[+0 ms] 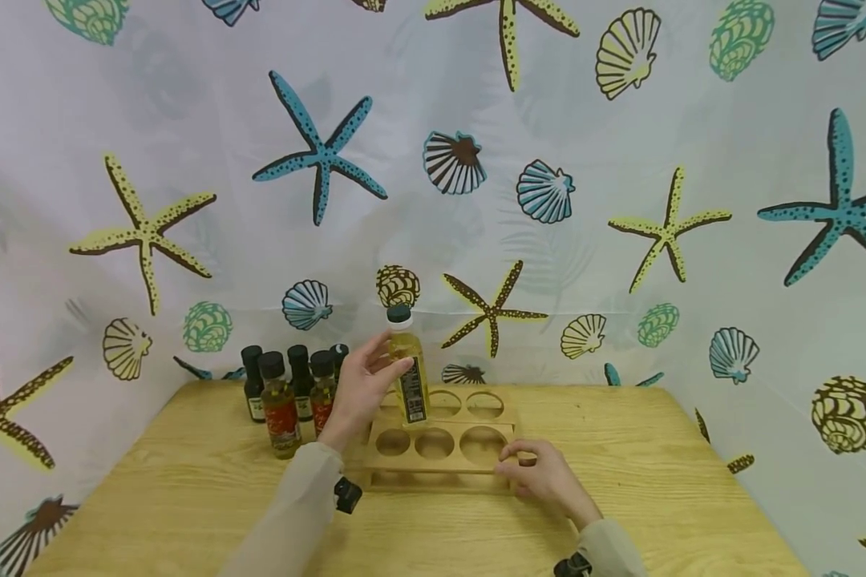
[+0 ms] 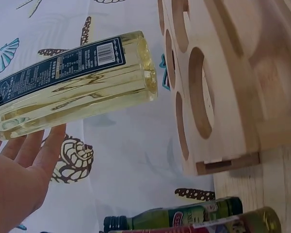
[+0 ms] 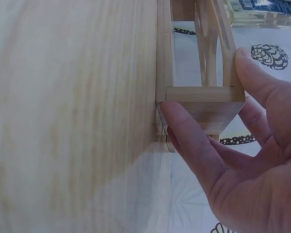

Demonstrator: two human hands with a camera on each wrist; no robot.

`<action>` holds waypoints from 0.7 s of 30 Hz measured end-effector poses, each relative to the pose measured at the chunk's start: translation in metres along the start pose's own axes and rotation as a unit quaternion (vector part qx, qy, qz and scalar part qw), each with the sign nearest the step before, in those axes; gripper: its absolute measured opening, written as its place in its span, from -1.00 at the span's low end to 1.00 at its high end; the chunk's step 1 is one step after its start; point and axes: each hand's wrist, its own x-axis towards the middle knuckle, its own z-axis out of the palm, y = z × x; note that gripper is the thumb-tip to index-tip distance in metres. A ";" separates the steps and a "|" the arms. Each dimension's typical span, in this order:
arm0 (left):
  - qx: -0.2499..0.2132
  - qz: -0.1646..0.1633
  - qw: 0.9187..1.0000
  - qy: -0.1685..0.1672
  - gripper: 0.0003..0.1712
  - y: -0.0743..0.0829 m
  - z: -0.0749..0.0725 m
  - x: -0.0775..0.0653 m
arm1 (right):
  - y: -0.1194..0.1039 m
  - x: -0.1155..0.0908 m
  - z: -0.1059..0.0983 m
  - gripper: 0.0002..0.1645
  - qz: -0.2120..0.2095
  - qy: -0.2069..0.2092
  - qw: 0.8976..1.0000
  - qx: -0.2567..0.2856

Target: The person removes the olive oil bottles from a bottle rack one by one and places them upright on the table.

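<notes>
My left hand (image 1: 361,390) grips a clear bottle (image 1: 408,377) of pale yellow oil, fingers and thumb wrapped round its upper body just under the dark cap. The bottle is upright, held over the far row of holes in the wooden rack (image 1: 440,465), its base at or just above the far-left hole; can't tell from the head view if it touches the wood. In the left wrist view the bottle (image 2: 75,82) lies across my fingers (image 2: 31,145), its base end clear of the rack (image 2: 218,92) and beside the holes, dark label with barcode facing the camera.

My right hand (image 1: 544,477) holds the near right corner of the rack. In the right wrist view the thumb and fingers (image 3: 196,141) pinch the end board of the rack (image 3: 203,99), thumb on the underside edge, one fingertip on the top edge. The rack sits on the wooden table (image 1: 657,481), near its middle, two rows of three round holes, all open.

A cluster of small dark-capped bottles (image 1: 289,393) stands on the table left of the rack, just beyond my left wrist. Two of them show in the left wrist view (image 2: 184,218). A sea-shell and starfish curtain (image 1: 317,152) hangs behind the table.
</notes>
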 end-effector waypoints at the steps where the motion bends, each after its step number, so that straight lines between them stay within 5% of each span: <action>1: 0.002 0.003 1.000 0.002 -0.20 0.001 -0.003 -0.001 | -0.001 0.000 0.001 -0.70 0.000 0.001 1.000 -0.001; 21: 0.021 -0.015 0.999 0.023 -0.25 0.014 -0.035 -0.010 | 0.002 0.002 0.002 -0.70 0.009 0.016 1.000 -0.019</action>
